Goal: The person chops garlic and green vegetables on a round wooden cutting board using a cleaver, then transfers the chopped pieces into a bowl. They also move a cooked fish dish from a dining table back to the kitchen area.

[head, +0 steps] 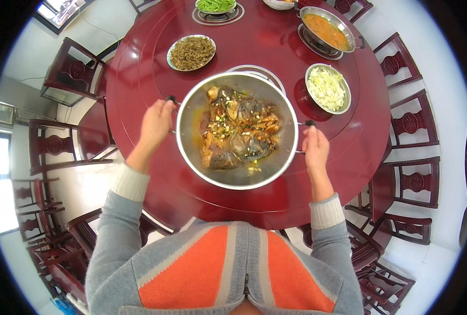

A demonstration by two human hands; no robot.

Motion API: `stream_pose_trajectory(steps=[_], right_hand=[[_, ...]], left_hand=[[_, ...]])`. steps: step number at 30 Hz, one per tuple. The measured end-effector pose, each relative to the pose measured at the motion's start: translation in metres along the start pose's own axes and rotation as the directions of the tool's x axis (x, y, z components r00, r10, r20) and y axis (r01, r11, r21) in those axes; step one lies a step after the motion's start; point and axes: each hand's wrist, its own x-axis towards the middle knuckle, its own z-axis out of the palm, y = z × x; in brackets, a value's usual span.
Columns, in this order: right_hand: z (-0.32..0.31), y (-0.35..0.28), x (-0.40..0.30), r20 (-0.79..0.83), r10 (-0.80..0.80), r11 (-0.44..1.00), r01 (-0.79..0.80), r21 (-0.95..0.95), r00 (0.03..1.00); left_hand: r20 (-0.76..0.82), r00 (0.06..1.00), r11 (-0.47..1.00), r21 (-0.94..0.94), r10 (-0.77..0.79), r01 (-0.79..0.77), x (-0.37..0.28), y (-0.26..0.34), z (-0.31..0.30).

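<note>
A wide metal pan (pixel 237 186) is held between my two hands over the near half of a round red table (pixel 166 204). Cooked fish pieces (pixel 239 128) lie in it, sprinkled with chopped garlic and green onion, with some oily broth around them. My left hand (pixel 157 120) grips the loop handle on the pan's left side. On the opposite side, my right hand (pixel 315 147) grips the other handle, which has a black cover. Just behind the pan, a round metal-ringed burner (pixel 263 73) in the tabletop is partly hidden by the rim.
Beyond the pan stand a plate of brown minced food (pixel 192 53), a bowl of chopped cabbage (pixel 326 88), a pan of orange soup (pixel 326 31) on a burner, and a plate of green vegetables (pixel 215 5). Dark wooden chairs (pixel 408 122) surround the table.
</note>
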Motion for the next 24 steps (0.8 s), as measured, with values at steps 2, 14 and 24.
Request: stream_pose_trajectory(steps=[2,14,24], right_hand=[[-0.023,0.010,-0.005,-0.055,0.044,0.998,-0.041,0.047,0.998],[-0.136,0.020,-0.081,-0.217,0.025,0.969,-0.077,-0.235,0.976],[-0.130,0.011,-0.075,-0.258,0.067,0.980,-0.112,-0.164,0.964]], left_hand=[[0.064,0.997,0.996,-0.082,-0.035,0.040,-0.019,0.003,0.013],[0.304,0.952,0.991,-0.136,0.037,0.005,-0.078,-0.008,0.105],[0.349,0.934,0.979,-0.204,0.081,-0.009,-0.052,-0.014,0.110]])
